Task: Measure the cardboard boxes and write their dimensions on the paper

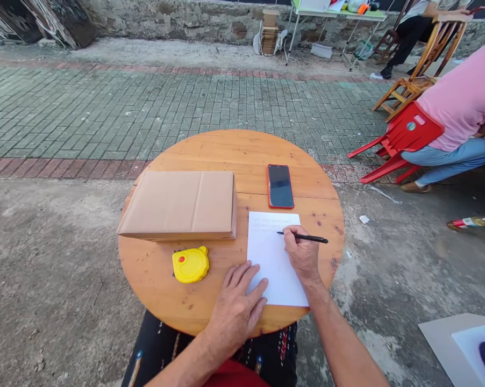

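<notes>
White paper (275,260) flat on wooden table (226,151), faint rows of writing near its top edge (too small to read), black pen (315,238) slanting over it, tip by the lowest row.

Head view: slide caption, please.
Right hand holds a pen over paper, left hand resting across its edge; box and phone share the table.

Stone wall (178,21) beyond brick paving (145,107)

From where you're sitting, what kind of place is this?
Probably an outdoor yard or lane: there's a brick path beyond the round wooden table, a rough stone wall farther back, and concrete ground.
</notes>
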`<act>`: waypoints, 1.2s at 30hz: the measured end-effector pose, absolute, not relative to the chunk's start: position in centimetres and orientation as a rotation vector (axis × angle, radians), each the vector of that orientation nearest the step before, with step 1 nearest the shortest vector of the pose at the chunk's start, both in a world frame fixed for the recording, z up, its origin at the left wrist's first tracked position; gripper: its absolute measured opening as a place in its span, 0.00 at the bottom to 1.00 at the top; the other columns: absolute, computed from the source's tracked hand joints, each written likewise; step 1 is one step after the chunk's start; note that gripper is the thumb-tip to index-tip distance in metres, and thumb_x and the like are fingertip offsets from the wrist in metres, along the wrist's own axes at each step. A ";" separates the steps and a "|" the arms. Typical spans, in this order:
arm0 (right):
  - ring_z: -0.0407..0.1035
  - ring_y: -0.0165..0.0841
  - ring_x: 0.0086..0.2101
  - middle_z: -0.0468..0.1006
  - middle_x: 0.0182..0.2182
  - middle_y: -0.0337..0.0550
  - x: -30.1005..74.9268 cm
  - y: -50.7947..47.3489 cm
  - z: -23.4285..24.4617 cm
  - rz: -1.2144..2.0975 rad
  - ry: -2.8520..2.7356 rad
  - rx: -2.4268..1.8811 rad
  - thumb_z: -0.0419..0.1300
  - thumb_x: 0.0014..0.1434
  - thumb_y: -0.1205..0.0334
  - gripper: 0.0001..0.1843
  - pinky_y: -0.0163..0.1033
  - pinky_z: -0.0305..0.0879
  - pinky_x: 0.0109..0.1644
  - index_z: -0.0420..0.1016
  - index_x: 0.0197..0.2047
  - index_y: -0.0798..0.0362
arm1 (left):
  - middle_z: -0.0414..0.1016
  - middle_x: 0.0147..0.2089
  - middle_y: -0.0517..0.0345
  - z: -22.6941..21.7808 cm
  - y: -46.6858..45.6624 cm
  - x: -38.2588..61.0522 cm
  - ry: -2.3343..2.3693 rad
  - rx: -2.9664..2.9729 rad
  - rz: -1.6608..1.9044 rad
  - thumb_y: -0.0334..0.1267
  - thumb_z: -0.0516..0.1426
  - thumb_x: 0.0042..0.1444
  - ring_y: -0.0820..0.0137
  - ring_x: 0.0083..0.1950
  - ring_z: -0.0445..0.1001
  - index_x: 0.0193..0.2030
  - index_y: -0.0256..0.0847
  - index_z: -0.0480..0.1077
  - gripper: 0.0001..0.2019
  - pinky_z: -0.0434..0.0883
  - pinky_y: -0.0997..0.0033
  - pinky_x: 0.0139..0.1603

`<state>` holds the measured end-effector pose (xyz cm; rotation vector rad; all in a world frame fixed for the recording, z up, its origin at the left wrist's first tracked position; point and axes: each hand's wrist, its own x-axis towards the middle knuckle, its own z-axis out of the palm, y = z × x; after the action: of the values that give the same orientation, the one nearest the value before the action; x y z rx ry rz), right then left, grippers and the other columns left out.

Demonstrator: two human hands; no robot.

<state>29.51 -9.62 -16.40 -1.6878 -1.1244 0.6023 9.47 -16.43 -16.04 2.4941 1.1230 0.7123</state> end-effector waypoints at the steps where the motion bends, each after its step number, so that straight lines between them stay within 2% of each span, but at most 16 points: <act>1: 0.58 0.27 0.16 0.64 0.14 0.31 29.5 -9.6 -16.3 0.613 -1.101 -1.684 0.56 0.57 0.57 0.10 0.33 0.55 0.21 0.73 0.29 0.52 | 0.70 0.60 0.45 -16.0 -16.5 9.5 1.123 2.496 0.711 0.33 0.56 0.60 0.52 0.63 0.64 0.52 0.42 0.73 0.14 0.67 0.43 0.60; 7: 0.60 0.27 0.17 0.65 0.13 0.30 29.8 -9.4 -15.7 0.676 -0.930 -1.602 0.57 0.57 0.56 0.10 0.32 0.57 0.23 0.72 0.28 0.53 | 0.72 0.58 0.46 -15.0 -16.6 10.4 1.204 2.482 0.664 0.31 0.55 0.58 0.52 0.61 0.67 0.48 0.41 0.74 0.13 0.67 0.41 0.60; 12: 0.60 0.27 0.17 0.65 0.14 0.31 30.5 -9.4 -15.5 0.730 -0.964 -1.603 0.58 0.57 0.55 0.10 0.32 0.57 0.22 0.72 0.30 0.53 | 0.69 0.62 0.45 -14.9 -16.5 11.9 1.112 2.571 0.595 0.30 0.54 0.59 0.53 0.66 0.63 0.53 0.39 0.72 0.16 0.67 0.45 0.63; 16: 0.60 0.27 0.17 0.65 0.15 0.31 30.8 -9.7 -15.5 0.738 -1.027 -1.599 0.57 0.58 0.54 0.12 0.32 0.56 0.22 0.72 0.31 0.53 | 0.69 0.64 0.47 -15.4 -16.5 12.1 1.113 2.591 0.566 0.32 0.55 0.60 0.53 0.66 0.63 0.56 0.41 0.71 0.17 0.67 0.46 0.63; 25: 0.61 0.28 0.21 0.67 0.19 0.33 30.7 -10.0 -16.5 0.637 -1.214 -1.658 0.56 0.62 0.54 0.11 0.33 0.58 0.26 0.73 0.34 0.52 | 0.67 0.65 0.47 -15.4 -16.7 12.0 1.116 2.565 0.569 0.34 0.55 0.60 0.53 0.67 0.62 0.56 0.42 0.71 0.17 0.65 0.44 0.63; 36: 0.61 0.28 0.20 0.66 0.19 0.33 30.6 -10.0 -16.1 0.634 -1.262 -1.686 0.55 0.62 0.54 0.12 0.33 0.58 0.25 0.73 0.33 0.52 | 0.68 0.64 0.48 -15.6 -16.5 12.0 1.126 2.543 0.601 0.34 0.56 0.60 0.54 0.67 0.63 0.55 0.42 0.72 0.17 0.66 0.45 0.63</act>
<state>30.56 -9.97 -16.11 -1.6858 -1.2617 0.6336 12.04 -16.49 -15.58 2.5427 1.1263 0.6011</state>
